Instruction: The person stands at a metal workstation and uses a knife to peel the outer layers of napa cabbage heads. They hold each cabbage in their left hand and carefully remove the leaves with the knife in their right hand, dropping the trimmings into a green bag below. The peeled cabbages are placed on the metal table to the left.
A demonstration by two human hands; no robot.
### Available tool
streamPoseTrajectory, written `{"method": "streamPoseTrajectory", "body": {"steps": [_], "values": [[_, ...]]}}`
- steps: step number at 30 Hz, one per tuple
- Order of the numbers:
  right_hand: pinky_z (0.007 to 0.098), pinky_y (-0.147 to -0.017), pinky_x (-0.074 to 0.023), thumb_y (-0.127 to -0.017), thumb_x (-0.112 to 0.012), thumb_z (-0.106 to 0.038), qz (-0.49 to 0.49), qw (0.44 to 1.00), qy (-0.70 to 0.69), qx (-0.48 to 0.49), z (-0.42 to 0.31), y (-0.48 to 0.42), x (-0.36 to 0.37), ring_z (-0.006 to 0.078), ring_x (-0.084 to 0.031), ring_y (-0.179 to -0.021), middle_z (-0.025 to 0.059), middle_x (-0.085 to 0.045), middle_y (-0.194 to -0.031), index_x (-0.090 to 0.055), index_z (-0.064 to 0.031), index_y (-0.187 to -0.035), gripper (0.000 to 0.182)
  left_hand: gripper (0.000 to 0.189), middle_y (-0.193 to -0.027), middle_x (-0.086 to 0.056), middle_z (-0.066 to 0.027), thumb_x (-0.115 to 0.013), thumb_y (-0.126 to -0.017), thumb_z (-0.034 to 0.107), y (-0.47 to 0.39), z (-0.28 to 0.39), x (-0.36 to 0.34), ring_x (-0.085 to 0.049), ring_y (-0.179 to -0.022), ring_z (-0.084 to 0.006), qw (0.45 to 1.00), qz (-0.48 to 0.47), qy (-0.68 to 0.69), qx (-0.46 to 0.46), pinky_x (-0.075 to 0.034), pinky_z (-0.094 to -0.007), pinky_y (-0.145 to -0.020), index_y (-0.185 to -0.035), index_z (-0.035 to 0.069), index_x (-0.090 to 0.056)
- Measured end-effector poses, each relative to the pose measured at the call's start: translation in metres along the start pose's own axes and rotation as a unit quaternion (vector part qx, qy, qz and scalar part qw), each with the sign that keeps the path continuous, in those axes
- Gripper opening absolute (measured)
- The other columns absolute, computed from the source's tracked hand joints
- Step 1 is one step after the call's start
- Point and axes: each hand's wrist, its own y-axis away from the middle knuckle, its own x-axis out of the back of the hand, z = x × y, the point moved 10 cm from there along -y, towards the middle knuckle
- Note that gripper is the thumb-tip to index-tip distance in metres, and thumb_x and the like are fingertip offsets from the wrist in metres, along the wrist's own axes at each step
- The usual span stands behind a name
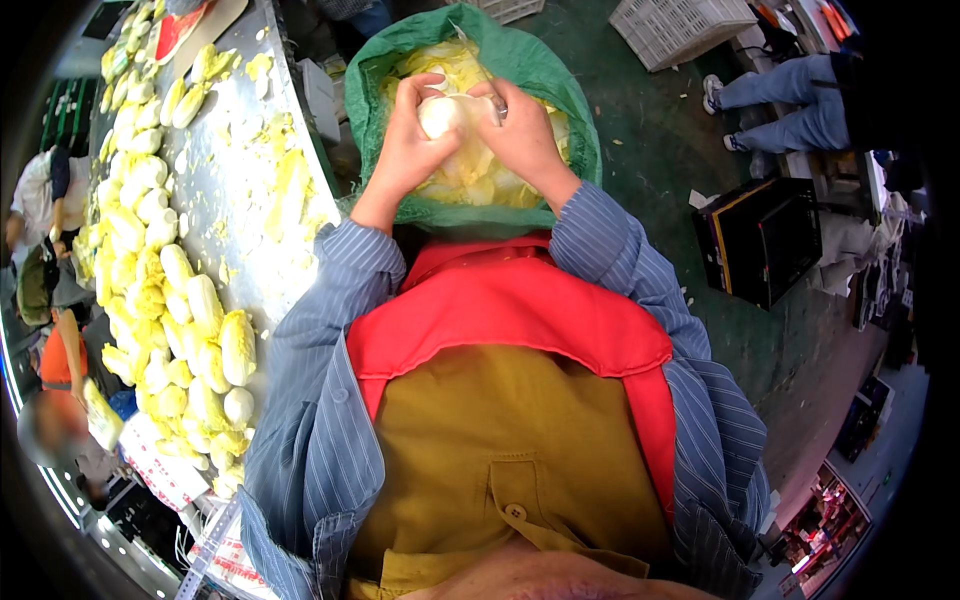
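Note:
My left hand (420,139) grips a napa cabbage (441,118), its white stem end turned toward me. My right hand (523,133) pinches a pale cabbage leaf (475,112) beside that stem end; whether the leaf is still attached I cannot tell. Something small and shiny shows at the right fingers, and a thin glinting strip extends beyond them, too unclear to name. Both hands are above a green woven sack (585,112) whose mouth is wide open. Loose yellow cabbage leaves (480,176) fill it.
To the left runs a metal table (217,161) with many napa cabbages (202,307) piled along its far side and leaf scraps (289,187) nearer me. White plastic crate (679,30), black box (757,244) and a person's legs (787,101) are at right. Other people stand across the table.

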Motion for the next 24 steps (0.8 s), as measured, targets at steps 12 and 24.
{"method": "streamPoseTrajectory", "body": {"steps": [12, 24], "values": [[0.0392, -0.082, -0.0502, -0.072, -0.064, -0.01, 0.072, 0.987, 0.117, -0.086, 0.074, -0.014, 0.029, 0.0325, -0.065, -0.095, 0.0151, -0.069, -0.102, -0.063, -0.0065, -0.11, 0.038, 0.062, -0.103, -0.054, -0.006, -0.061, -0.068, 0.0, -0.003, 0.006, 0.017, -0.055, -0.093, -0.0149, 0.988, 0.041, 0.146, 0.024, -0.047, -0.0273, -0.084, -0.128, 0.007, -0.046], [0.0279, -0.071, -0.0506, -0.075, -0.08, -0.03, -0.168, 0.96, -0.202, -0.096, 0.008, 0.004, -0.02, 0.0141, -0.064, -0.083, 0.0071, -0.068, -0.094, -0.059, -0.0019, -0.12, 0.058, 0.05, -0.1, -0.055, -0.0037, -0.068, -0.074, 0.0, -0.01, 0.004, 0.017, -0.056, -0.09, -0.0126, 0.988, 0.039, 0.146, 0.036, -0.049, -0.0257, -0.081, -0.121, 0.007, -0.053]]}}
